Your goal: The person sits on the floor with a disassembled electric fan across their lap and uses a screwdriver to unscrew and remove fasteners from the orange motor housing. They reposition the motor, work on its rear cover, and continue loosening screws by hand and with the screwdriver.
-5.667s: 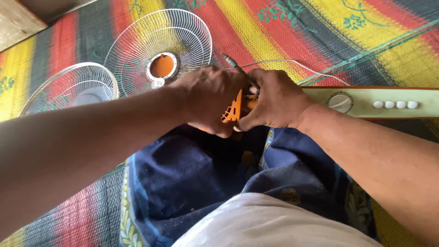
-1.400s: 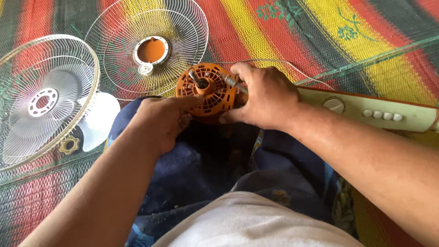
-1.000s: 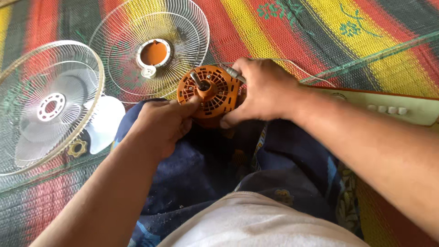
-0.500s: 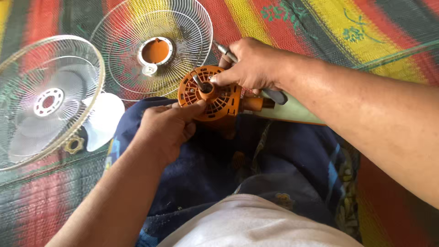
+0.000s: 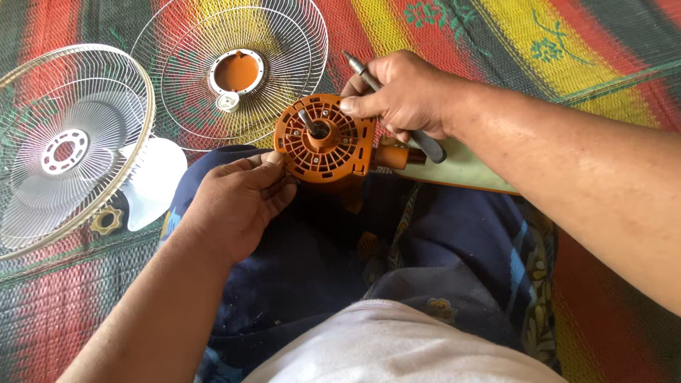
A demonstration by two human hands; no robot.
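Observation:
An orange fan motor housing (image 5: 325, 144) with a metal shaft at its centre rests on my lap, facing up. My left hand (image 5: 237, 198) grips its lower left edge with the fingertips. My right hand (image 5: 404, 96) holds a dark-handled screwdriver (image 5: 425, 142) across the palm, and its thumb and forefinger pinch the housing's upper right rim. The pale green fan body (image 5: 461, 167) runs off to the right under my right forearm.
Two white wire fan guards lie on the striped woven mat (image 5: 610, 50): one with an orange centre (image 5: 234, 71) ahead, one (image 5: 64, 149) to the left. A white blade (image 5: 152, 181) and a small gold nut (image 5: 105, 220) sit beside the left guard.
The motor housing was tipped up so its front faces me. My right hand shifted from its side to its top right rim, with the screwdriver in it. The left hand moved lower.

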